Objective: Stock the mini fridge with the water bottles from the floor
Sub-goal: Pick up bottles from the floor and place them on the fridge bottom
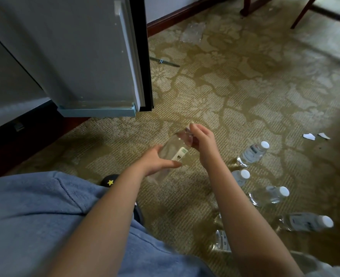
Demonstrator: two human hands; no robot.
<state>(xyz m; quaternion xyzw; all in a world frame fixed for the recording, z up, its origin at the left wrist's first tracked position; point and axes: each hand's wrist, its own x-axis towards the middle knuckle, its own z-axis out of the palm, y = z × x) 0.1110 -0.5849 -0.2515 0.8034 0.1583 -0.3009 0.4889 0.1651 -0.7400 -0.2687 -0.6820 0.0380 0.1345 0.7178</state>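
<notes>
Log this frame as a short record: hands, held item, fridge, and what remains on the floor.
held bottle: tilted, clear of the carpet, cap end toward the fridge
left hand: grips the bottle's lower body
right hand: fingers curled round its neck
fridge door: open
floor bottles: five in view on the carpet
other: clear plastic wrap near the baseboard
</notes>
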